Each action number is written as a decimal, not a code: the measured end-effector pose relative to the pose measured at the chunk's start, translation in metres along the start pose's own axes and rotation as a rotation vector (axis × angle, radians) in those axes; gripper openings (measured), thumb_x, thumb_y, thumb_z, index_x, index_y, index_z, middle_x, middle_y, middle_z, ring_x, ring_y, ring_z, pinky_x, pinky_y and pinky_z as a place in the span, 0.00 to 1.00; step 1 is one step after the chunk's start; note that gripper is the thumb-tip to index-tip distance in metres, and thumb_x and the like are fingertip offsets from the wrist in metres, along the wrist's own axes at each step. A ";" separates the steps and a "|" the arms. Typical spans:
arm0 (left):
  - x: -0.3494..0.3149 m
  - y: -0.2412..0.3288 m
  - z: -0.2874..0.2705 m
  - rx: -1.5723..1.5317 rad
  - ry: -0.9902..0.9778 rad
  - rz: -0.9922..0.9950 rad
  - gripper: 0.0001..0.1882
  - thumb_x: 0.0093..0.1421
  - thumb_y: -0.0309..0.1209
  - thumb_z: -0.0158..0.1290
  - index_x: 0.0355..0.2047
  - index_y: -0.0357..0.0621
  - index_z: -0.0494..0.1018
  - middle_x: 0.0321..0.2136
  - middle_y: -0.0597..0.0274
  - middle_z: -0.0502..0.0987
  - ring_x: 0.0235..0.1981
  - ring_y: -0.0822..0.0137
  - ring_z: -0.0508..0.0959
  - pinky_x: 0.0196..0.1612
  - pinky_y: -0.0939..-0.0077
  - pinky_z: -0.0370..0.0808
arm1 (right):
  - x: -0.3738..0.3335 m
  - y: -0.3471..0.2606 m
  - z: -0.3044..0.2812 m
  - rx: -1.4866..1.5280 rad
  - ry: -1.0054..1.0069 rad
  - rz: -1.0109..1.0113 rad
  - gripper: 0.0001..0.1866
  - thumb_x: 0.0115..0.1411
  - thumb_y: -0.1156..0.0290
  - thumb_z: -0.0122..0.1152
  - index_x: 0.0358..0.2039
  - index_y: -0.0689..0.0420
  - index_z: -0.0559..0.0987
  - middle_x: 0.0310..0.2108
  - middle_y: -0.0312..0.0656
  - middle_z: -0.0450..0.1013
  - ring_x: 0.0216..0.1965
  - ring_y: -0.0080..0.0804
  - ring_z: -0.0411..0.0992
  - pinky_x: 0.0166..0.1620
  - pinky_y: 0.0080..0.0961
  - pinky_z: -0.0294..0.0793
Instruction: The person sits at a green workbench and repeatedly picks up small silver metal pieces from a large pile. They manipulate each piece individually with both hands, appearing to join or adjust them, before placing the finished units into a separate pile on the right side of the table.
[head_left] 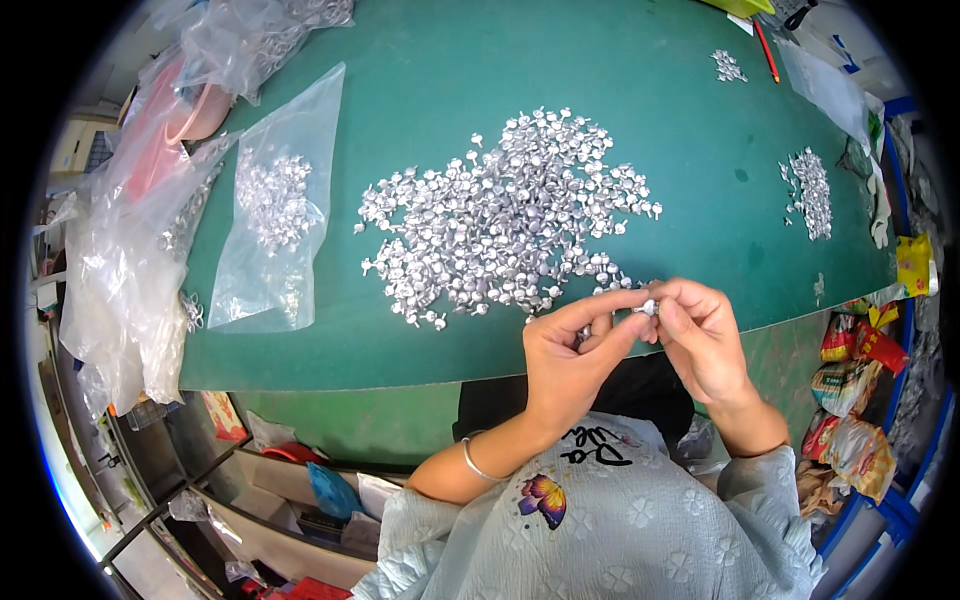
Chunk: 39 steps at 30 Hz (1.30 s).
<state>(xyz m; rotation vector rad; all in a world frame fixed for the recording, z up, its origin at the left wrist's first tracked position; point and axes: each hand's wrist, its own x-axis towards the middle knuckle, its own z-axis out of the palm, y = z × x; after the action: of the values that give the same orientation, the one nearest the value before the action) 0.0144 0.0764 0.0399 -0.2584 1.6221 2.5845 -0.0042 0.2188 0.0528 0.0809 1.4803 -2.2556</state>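
Observation:
A small silver metal piece (649, 307) with a rounded head is pinched between the fingertips of both hands, just over the table's near edge. My left hand (572, 362) grips it between thumb and forefinger. More silver shows inside the curled fingers of that hand, partly hidden. My right hand (706, 342) closes on the same piece from the other side. Right beyond my hands spreads a large pile of similar silver pieces (510, 215), each with a round head and a short stem.
A clear bag (275, 270) with silver pieces lies flat on the green table (420, 60). Farther left are crumpled plastic bags (120, 300) and a pink basin (200, 112). At the right lie two smaller heaps, one near (812, 195) and one far (728, 67), plus a red pencil-like stick (766, 52).

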 end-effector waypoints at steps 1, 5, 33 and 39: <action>-0.001 0.000 0.000 -0.003 -0.003 -0.007 0.12 0.51 0.18 0.55 0.37 0.37 0.76 0.13 0.81 0.55 0.16 0.87 0.52 0.18 0.90 0.48 | -0.001 0.000 0.001 -0.001 0.006 -0.007 0.11 0.60 0.68 0.51 0.34 0.64 0.75 0.29 0.38 0.73 0.31 0.20 0.68 0.36 0.16 0.66; -0.002 0.004 0.001 -0.013 -0.007 -0.031 0.11 0.50 0.17 0.54 0.36 0.35 0.76 0.13 0.79 0.58 0.16 0.86 0.54 0.19 0.89 0.50 | -0.003 0.000 0.003 -0.023 0.017 -0.050 0.10 0.60 0.69 0.51 0.34 0.64 0.74 0.30 0.38 0.72 0.32 0.21 0.68 0.38 0.18 0.67; 0.005 -0.011 -0.010 -0.645 -0.047 -0.432 0.05 0.60 0.27 0.44 0.28 0.41 0.67 0.32 0.59 0.71 0.31 0.71 0.69 0.32 0.81 0.67 | 0.066 -0.006 -0.049 -1.384 0.292 -0.637 0.08 0.46 0.79 0.61 0.30 0.60 0.76 0.30 0.39 0.71 0.30 0.35 0.66 0.35 0.26 0.63; 0.007 -0.015 -0.013 -0.559 -0.091 -0.414 0.09 0.61 0.28 0.42 0.36 0.36 0.69 0.29 0.60 0.70 0.30 0.71 0.69 0.34 0.79 0.67 | 0.066 -0.005 -0.049 -1.466 0.306 -0.640 0.06 0.46 0.78 0.61 0.27 0.61 0.77 0.26 0.39 0.71 0.29 0.36 0.66 0.38 0.25 0.64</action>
<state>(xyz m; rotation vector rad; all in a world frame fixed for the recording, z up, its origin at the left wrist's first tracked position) 0.0116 0.0706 0.0200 -0.4446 0.6883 2.5942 -0.0747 0.2423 0.0176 -0.5695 3.2381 -0.9236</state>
